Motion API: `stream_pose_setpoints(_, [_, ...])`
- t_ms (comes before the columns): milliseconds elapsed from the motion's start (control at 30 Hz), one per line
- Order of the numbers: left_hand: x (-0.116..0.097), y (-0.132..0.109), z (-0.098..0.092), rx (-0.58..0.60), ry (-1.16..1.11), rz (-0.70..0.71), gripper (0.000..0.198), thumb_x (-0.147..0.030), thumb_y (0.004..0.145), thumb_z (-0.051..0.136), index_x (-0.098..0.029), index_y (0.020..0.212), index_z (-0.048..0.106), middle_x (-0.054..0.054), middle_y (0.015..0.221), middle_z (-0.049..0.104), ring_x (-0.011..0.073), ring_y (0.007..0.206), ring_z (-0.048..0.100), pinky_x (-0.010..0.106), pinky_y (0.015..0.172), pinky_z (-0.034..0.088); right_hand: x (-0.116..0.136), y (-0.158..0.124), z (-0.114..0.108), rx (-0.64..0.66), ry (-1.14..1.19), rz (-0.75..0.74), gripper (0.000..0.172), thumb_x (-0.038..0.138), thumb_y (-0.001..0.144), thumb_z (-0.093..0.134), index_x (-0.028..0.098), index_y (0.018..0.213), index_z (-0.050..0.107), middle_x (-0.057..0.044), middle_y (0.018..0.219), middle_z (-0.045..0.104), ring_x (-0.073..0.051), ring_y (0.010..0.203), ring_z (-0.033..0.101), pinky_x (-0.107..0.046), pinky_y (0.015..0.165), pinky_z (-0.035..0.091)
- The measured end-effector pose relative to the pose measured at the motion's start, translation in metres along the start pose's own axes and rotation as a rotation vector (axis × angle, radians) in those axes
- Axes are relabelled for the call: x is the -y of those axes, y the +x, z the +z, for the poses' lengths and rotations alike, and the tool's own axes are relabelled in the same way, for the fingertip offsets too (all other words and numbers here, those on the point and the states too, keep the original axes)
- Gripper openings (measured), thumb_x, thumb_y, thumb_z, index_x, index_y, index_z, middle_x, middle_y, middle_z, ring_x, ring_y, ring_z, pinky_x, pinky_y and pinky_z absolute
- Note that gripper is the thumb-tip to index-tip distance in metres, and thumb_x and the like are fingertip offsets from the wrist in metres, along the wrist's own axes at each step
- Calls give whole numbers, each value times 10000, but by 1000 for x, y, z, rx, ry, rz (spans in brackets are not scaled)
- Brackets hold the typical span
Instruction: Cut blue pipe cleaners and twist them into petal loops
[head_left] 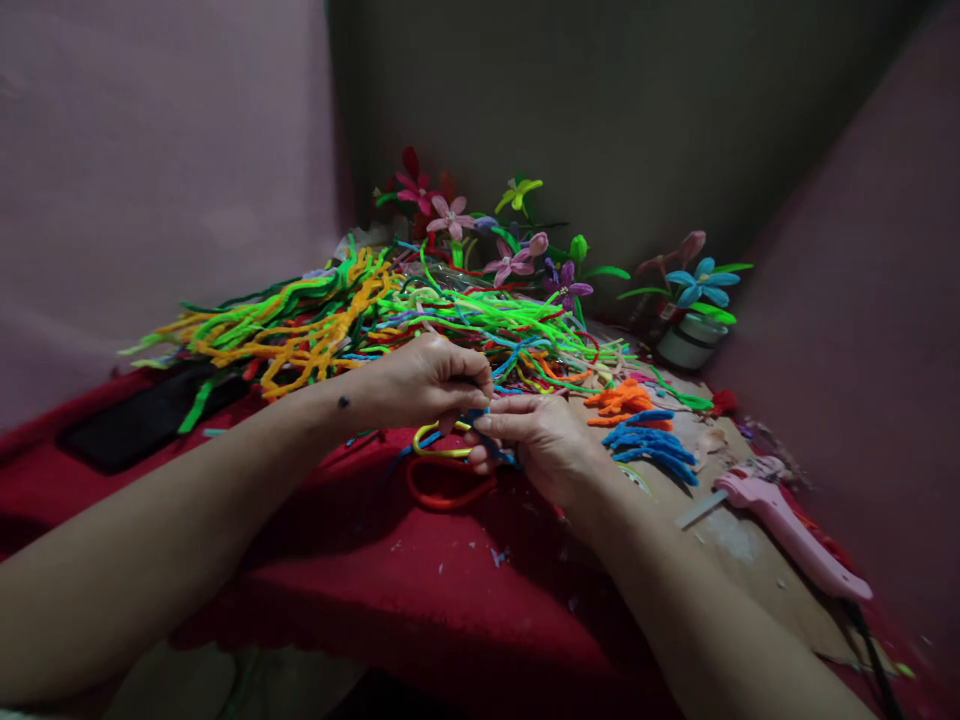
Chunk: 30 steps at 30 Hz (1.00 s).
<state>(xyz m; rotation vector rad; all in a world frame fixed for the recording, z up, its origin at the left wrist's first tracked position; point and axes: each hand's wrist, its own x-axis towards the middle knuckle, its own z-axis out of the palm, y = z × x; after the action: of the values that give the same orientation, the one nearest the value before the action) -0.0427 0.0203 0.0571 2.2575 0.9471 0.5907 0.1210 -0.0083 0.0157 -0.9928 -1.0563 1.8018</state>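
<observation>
My left hand (435, 382) and my right hand (551, 445) meet above the front of the table, fingertips almost touching. Pinched between them is a short piece of blue pipe cleaner (474, 416), mostly covered by the fingers. Both hands are closed on it. Just below lie a yellow loop (450, 453) and a red loop (450, 503), which look like scissor handles; any blades are hidden. To the right of my right hand rest a bundle of bent blue pipe cleaner pieces (652, 445) and an orange bundle (622, 400).
A large heap of green and orange pipe cleaners (315, 320) fills the back. Behind it stand pipe cleaner flowers (451, 216). A pink glue gun (795, 535) lies on cardboard (739, 555) at right, a black phone (135, 425) at left, a jar (690, 342) at back right.
</observation>
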Motion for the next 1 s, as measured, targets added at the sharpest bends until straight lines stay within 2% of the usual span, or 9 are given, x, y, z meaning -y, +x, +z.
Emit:
stream_pose_setpoints(100, [0,1,1,-82,-139,-78,83,-208,712,599,-137,709,642,-23,538,561,55,452,484,147,422,353,0,-2,3,-79,-78,-132,124,189,578,699,96,629,635,-23,518,615,-100,409,547,-221,435,462])
stream_pose_setpoints(200, [4,4,5,-155,-447,-180,110,-249,710,631,-143,735,642,-23,539,572,52,430,479,152,404,353,-1,-2,4,-137,-108,-238,118,217,599,685,115,611,628,-5,509,607,-84,421,531,-204,449,436])
stream_pose_setpoints(267, [6,5,9,-161,-600,-223,125,-259,702,648,-135,715,635,-20,518,564,51,414,472,156,395,351,-2,-2,4,-166,-123,-258,118,226,604,676,128,594,612,7,512,600,-82,431,522,-206,455,422])
stream_pose_setpoints(400, [3,4,18,-218,-678,-262,135,-237,716,636,-122,652,607,-18,456,525,49,382,440,154,365,325,-4,-1,4,-191,-204,-330,132,241,648,633,133,579,600,21,486,556,-85,453,506,-210,466,394])
stream_pose_setpoints(500, [0,4,23,-279,-778,-277,112,-212,721,626,-128,660,583,-42,413,468,29,341,372,139,342,283,-3,-1,5,-183,-218,-330,137,250,655,626,133,588,601,24,485,549,-85,443,500,-213,459,392])
stream_pose_setpoints(633, [5,6,27,-216,-969,-343,121,-208,719,613,-134,647,551,-64,384,391,23,301,304,143,303,227,-3,1,6,-195,-185,-291,132,246,618,655,135,585,593,11,505,586,-89,431,516,-213,455,397])
stream_pose_setpoints(800, [9,8,32,-314,-858,-259,115,-243,722,637,-143,739,584,-46,461,487,40,363,407,144,346,306,-4,3,4,-223,-162,-321,131,224,619,651,128,558,585,6,501,591,-82,426,508,-208,459,392])
stream_pose_setpoints(1000, [6,7,30,-326,-733,-271,146,-253,757,593,-137,677,555,-60,431,443,25,366,363,147,383,283,-4,0,7,-210,-183,-273,122,225,629,648,122,584,600,-1,520,607,-84,433,516,-212,471,413])
